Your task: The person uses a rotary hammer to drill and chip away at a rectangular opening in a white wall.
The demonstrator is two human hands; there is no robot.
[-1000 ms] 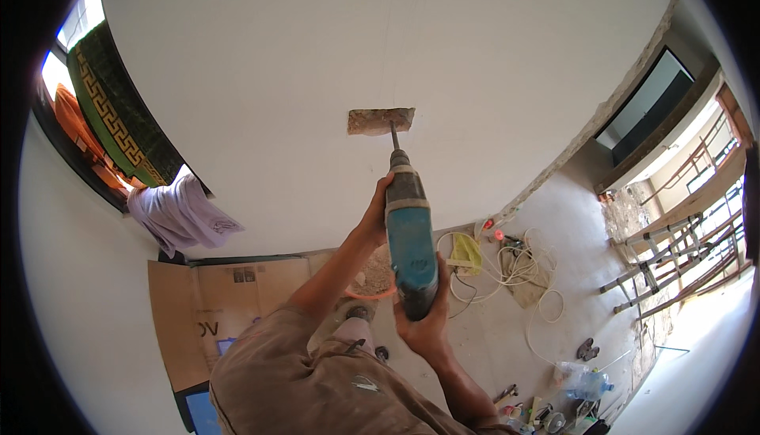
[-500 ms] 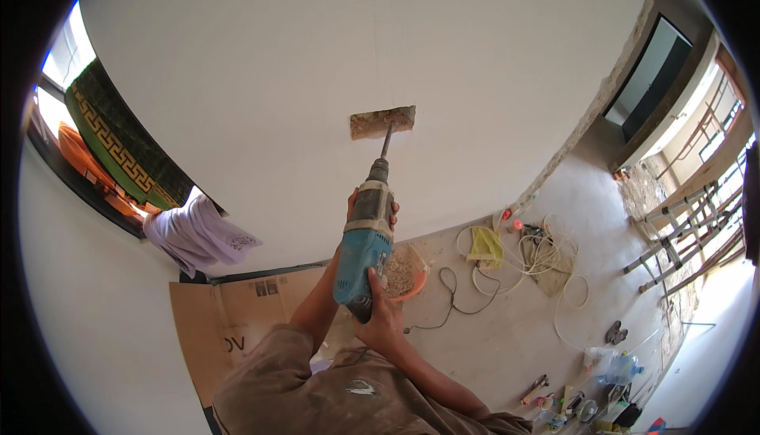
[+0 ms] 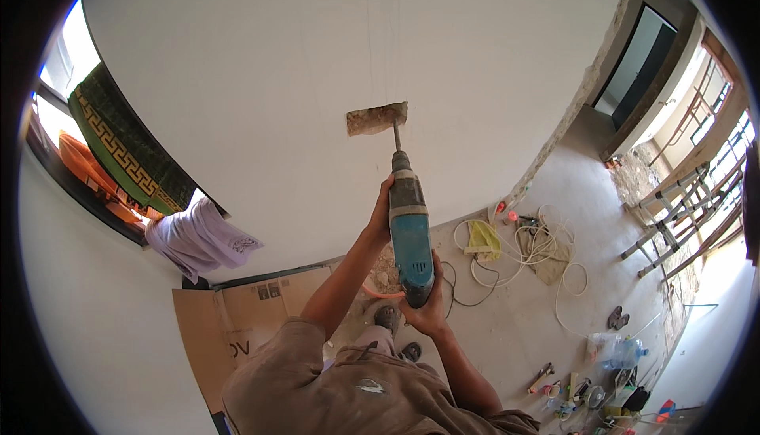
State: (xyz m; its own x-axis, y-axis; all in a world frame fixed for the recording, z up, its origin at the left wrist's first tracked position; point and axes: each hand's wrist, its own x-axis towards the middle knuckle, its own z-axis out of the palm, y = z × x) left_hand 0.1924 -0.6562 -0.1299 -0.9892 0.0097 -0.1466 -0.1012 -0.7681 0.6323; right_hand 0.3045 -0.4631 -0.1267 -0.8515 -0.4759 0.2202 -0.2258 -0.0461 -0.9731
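With both hands I hold a teal and grey rotary hammer drill (image 3: 412, 241) up against the white wall (image 3: 261, 118). Its long bit (image 3: 397, 136) reaches into the right end of a shallow rectangular recess (image 3: 368, 121) with rough brown masonry inside. My left hand (image 3: 383, 204) is wrapped round the drill's front, behind the chuck; part of its fingers is hidden by the tool. At the rear end, my right hand (image 3: 428, 310) grips the drill, with the handle mostly out of sight under the body.
Below the drill stands an orange tub (image 3: 383, 270) of rubble. A cardboard sheet (image 3: 253, 308) lies left. On the floor to the right are coiled pale cable (image 3: 522, 253), a yellow bag (image 3: 483, 241), scattered tools (image 3: 582, 395) and a ladder (image 3: 673, 221). Towels (image 3: 198, 237) hang at the window.
The drill's body has swung to the right, and its bit has shifted from the middle-right of the recess to its right end. Both hands have moved with it. My feet now show below.
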